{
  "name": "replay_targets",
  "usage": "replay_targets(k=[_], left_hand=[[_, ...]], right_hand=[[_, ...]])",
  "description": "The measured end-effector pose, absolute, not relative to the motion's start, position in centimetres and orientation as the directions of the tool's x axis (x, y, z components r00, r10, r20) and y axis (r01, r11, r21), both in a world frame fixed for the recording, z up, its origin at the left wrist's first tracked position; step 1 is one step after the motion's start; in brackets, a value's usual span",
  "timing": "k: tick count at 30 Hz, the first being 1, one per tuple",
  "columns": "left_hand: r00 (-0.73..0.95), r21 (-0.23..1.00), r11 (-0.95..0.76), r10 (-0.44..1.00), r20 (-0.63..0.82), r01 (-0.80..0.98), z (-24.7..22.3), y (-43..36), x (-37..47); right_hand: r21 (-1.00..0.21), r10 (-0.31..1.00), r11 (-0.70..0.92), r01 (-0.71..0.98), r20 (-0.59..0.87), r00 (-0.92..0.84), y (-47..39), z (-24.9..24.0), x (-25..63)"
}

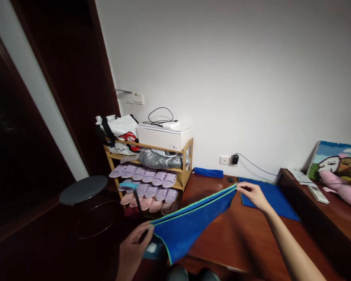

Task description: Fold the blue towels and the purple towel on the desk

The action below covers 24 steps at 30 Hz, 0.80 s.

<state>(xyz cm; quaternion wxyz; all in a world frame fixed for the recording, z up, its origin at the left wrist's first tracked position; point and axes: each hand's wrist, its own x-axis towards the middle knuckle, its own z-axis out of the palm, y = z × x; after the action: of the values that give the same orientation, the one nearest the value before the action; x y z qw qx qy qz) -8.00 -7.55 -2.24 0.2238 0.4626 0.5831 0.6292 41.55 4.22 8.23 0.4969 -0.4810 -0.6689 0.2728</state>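
A blue cloth (190, 222) with bright green edging hangs between my two hands, folded so that two edges run side by side along the top. My left hand (134, 246) pinches its near left corner. With thumb and fingers, my right hand (251, 193) grips the far right corner. The cloth is held above the front left part of a reddish-brown wooden table (231, 238), and its lower part droops. Behind my right hand, a second blue cloth (272, 199) with green edging lies flat on the table. A folded blue cloth (208, 172) lies by the wall.
Left of the table stands a wooden shoe rack (187, 177) with several slippers (149, 175), a white box (160, 136) and a bag. A round stool (83, 189) is farther left. On the right, a raised ledge holds a remote (317, 193) and a pink plush toy (342, 189).
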Motion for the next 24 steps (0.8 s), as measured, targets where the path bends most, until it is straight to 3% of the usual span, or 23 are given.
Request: replay_targets(k=[7,13,17,24], left_hand=[[-0.301,0.915,-0.369,0.864,0.403,0.165,7.4,-5.0,-5.0],[-0.107,0.958,-0.241,0.960,0.259,0.155,12.0,-4.0,-2.4],[-0.035,0.946,-0.265,0.960,0.276,0.188,12.3,-3.5,-1.5],[-0.064,0.961,-0.226,0.969,0.238,0.161,7.7,1.2,-2.0]], right_hand=[[-0.865,0.823,0.386,0.321,0.480,0.303,-4.9,10.3,46.8],[-0.930,0.827,0.270,0.248,0.356,0.436,-9.4,9.9,49.5],[-0.959,0.825,0.209,0.192,0.278,0.492,-11.7,8.1,51.0],[-0.973,0.810,0.180,0.145,0.230,0.539,-11.9,3.9,52.0]])
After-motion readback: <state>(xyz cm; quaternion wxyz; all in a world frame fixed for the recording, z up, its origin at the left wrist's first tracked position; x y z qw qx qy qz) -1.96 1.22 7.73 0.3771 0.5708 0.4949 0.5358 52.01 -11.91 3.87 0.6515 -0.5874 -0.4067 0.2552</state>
